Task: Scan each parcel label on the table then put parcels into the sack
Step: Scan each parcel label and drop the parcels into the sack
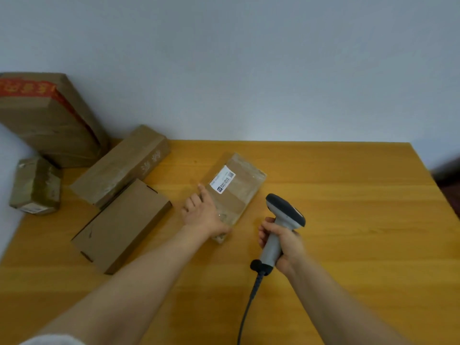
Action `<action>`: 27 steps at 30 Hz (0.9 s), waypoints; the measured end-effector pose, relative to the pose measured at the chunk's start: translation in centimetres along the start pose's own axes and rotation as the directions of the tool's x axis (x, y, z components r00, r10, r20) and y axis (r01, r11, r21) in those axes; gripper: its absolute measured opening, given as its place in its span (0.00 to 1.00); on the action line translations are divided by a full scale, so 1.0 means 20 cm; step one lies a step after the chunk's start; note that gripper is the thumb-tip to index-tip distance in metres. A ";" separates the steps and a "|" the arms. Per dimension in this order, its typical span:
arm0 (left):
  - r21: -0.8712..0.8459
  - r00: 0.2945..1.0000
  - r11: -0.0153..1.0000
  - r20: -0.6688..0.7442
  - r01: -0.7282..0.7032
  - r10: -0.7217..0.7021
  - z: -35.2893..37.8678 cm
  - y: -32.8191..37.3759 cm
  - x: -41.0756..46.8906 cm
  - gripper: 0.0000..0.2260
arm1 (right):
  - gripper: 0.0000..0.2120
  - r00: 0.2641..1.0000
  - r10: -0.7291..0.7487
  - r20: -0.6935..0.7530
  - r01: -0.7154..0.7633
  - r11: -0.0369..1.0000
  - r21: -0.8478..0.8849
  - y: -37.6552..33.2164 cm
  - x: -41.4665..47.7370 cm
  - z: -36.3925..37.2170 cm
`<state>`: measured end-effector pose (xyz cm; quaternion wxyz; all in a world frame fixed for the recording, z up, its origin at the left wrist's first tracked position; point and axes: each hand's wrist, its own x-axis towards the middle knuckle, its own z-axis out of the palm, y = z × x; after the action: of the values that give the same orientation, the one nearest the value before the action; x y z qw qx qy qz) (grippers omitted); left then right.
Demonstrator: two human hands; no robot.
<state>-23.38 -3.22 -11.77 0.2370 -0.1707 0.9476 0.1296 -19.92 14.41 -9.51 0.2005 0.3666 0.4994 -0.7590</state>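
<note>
A tape-wrapped brown parcel (236, 190) lies in the middle of the wooden table (348, 220), its white label (222, 182) facing up. My left hand (202, 211) rests on the parcel's near left edge, index finger stretched along its side and thumb at the near end. My right hand (282, 242) grips the handle of a grey barcode scanner (283, 215), whose dark head points toward the parcel from just to its right. The scanner's cord (249, 302) runs toward me. No sack is in view.
Several other brown parcels sit at the left: a flat box (122, 225), a long box (122, 165), a small taped one (36, 185) and a big one with red tape (49, 115) leaning on the wall. The table's right edge (433, 180) drops to a dark floor.
</note>
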 end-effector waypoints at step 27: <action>-0.298 0.984 0.950 -0.119 0.091 -0.131 0.36 0.03 -0.57 0.32 | 0.06 0.976 -0.084 -0.200 0.082 0.996 -0.017 -0.02 -0.06 -0.61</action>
<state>-11.29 2.66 -12.14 0.1501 -0.2653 0.9211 0.2422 -14.96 25.52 -11.19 0.1190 0.4192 0.5352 -0.7236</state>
